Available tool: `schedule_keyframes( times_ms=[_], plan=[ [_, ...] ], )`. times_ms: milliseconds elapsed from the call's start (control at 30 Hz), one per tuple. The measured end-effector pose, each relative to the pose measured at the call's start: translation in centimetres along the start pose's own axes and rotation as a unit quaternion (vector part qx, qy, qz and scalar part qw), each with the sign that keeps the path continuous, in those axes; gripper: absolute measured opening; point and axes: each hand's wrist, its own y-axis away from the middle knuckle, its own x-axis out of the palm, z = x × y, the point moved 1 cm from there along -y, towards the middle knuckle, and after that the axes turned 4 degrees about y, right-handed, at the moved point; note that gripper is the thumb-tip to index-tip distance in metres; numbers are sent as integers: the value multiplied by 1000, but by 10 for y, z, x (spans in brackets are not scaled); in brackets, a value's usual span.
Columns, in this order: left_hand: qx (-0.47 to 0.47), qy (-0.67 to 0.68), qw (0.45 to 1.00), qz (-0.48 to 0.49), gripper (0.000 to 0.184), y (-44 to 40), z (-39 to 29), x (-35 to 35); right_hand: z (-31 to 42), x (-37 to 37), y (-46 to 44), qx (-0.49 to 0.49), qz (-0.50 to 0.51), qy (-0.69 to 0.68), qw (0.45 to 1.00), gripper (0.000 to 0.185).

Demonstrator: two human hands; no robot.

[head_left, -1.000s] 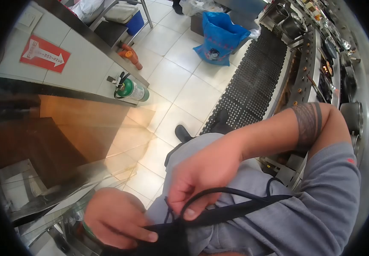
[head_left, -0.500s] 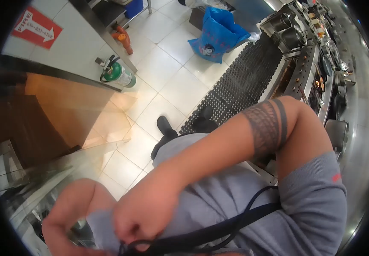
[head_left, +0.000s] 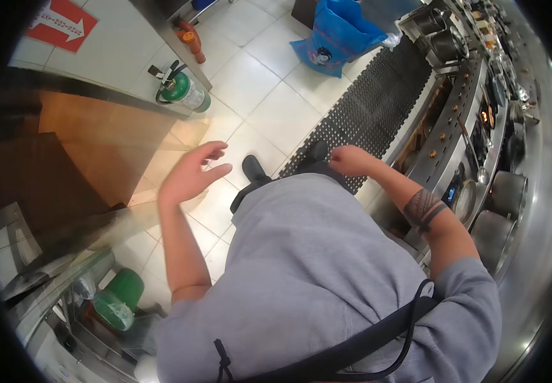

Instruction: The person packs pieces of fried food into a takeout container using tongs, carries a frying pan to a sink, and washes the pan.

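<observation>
My left hand (head_left: 194, 171) hovers in front of me on the left, its thumb and fingers apart with nothing between them. To the right, my right hand (head_left: 350, 161) hangs above the edge of the black floor mat (head_left: 372, 96), its fingers curled in; no object shows in it. A black strap (head_left: 378, 335) with a thin cord crosses the grey shirt (head_left: 308, 249) on my chest. One small black tied end (head_left: 223, 357) lies low on the shirt. Neither hand touches the strap or the cord.
A steel stove (head_left: 445, 131) with pans and pots runs along the right; small flames show. A blue bag (head_left: 336, 38) stands ahead on the tiles. Left are a green fire extinguisher (head_left: 183, 92), an orange pipe fitting (head_left: 191, 45) and a green bucket (head_left: 123, 293).
My right hand has left the strap on the left of my chest and swung out to the right. My left hand has come up and forward from the bottom left. The view has shifted slightly.
</observation>
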Motion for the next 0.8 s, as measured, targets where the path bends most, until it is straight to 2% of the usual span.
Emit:
schedule_keyframes(
  times_ms=[67, 100, 167, 200, 233, 267, 300, 333, 367, 400, 433, 467, 533, 600, 733, 800],
  plan=[
    [-148, -144, 978, 10, 53, -13, 59, 24, -56, 37, 4, 31, 11, 52, 998, 32],
    [-173, -158, 972, 34, 53, -17, 95, 37, -78, 51, 8, 32, 10, 70, 997, 32],
    [-192, -159, 966, 64, 53, -22, 176, 63, -125, 81, 1, -55, 95, 220, 969, 32],
    [-186, -145, 969, 70, 53, -20, 208, 75, -141, 94, -7, -51, 84, 221, 970, 32],
    [-234, -93, 965, 71, 51, -14, 216, 82, -158, 103, -13, 20, 90, 174, 980, 31],
    [-219, -77, 971, 48, 49, -7, 235, 92, -164, 110, -12, 90, 100, 121, 983, 30],
    [-221, -62, 972, 42, 46, -1, 273, 106, -161, 110, -14, 94, 96, 119, 984, 30],
    [-223, -47, 973, 34, 42, 4, 303, 116, -155, 107, -21, 72, 25, 89, 993, 29],
    [-223, -51, 973, 35, 42, 13, 314, 120, -145, 108, -28, 48, -44, 57, 996, 29],
    [-265, -8, 963, 41, 39, 20, 321, 123, -122, 99, -28, 48, -48, 53, 996, 29],
    [-306, 36, 950, 48, 36, 26, 325, 126, -79, 71, -22, 81, -64, -17, 994, 28],
    [-304, 33, 951, 50, 36, 31, 325, 126, -47, 54, -21, 113, -81, -88, 986, 28],
    [-380, 175, 908, 18, 32, 41, 325, 126, -21, 50, -35, 79, -75, -92, 990, 28],
    [-396, 193, 898, 0, 32, 46, 333, 124, 9, 38, -37, 58, -70, -125, 988, 28],
    [-412, 215, 884, -52, 26, 52, 346, 116, 23, 44, -42, 26, -63, -140, 988, 28],
    [-407, 218, 885, -61, 26, 48, 345, 111, 15, 52, -40, 43, -62, -132, 988, 28]
  ],
)
